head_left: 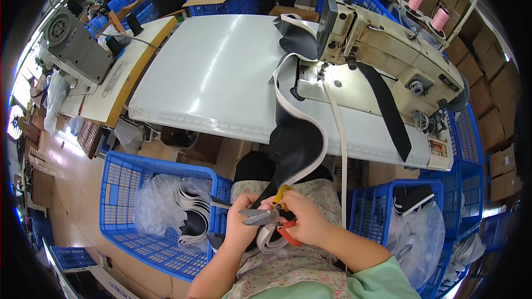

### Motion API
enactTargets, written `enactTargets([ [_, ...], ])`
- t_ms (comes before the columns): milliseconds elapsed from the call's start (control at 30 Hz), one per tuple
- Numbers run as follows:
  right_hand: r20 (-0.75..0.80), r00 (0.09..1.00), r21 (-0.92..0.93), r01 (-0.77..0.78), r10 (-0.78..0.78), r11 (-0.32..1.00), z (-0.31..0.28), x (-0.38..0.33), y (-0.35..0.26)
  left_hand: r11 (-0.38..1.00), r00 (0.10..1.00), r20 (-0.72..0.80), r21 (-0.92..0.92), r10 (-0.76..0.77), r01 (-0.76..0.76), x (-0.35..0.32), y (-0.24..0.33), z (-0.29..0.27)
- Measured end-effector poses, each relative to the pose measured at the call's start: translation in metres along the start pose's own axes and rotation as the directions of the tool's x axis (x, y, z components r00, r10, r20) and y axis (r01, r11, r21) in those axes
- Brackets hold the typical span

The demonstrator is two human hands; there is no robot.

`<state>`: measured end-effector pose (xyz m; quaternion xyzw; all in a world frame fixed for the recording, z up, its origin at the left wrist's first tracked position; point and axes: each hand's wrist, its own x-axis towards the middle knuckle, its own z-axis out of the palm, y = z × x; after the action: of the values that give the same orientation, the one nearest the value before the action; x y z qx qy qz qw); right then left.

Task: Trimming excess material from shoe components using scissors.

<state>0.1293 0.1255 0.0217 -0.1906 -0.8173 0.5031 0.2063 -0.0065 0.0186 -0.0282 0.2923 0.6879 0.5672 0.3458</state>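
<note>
I have the right hand (303,217) wrapped round the handles of the scissors (260,218), their blades pointing across to the left hand (239,223), which looks to be pinching the black strip (302,139) with the pale edge, though its fingertips are partly hidden. The strip runs down off the table (205,72) ahead of the hands, and a pale loop (271,247) is bunched just below them. I'd judge the strip light and floppy — the black part smooth, perhaps a bit slippery, the edge stiffer and easier to grip. I'd take it by that edge, close to the blades but clear of them, without tugging; the scissors should be the heavier, rigid piece — best held by the handles alone
</note>
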Motion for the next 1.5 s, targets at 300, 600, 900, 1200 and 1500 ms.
enactTargets([
  [300, 0.672, 0.696, -0.129, -0.228, 0.254, 0.965, -0.092, -0.042, 0.021, 0.991, 0.998, -0.062, -0.134, 0.011, -0.019, -0.009, 0.02, 0.0],
  [600, 0.759, 0.563, -0.056, -0.441, 0.325, 0.896, -0.077, -0.051, 0.034, 0.995, 0.996, -0.048, -0.057, 0.075, -0.077, -0.014, 0.024, 0.004],
  [900, 0.697, 0.507, -0.304, -0.431, 0.507, 0.85, -0.075, -0.032, 0.014, 0.991, 0.99, -0.057, 0.062, 0.126, -0.122, -0.013, 0.022, 0.006],
  [1200, 0.399, 0.768, -0.156, -0.481, 0.501, 0.862, -0.125, -0.022, 0.007, 0.996, 0.992, -0.086, 0.029, 0.092, -0.09, -0.025, 0.017, -0.008],
  [1500, -0.361, 0.921, -0.471, -0.315, 0.146, 0.824, -0.1, 0.171, 0.021, 0.99, 0.988, -0.095, 0.088, 0.118, -0.109, -0.049, 0.021, -0.013],
])
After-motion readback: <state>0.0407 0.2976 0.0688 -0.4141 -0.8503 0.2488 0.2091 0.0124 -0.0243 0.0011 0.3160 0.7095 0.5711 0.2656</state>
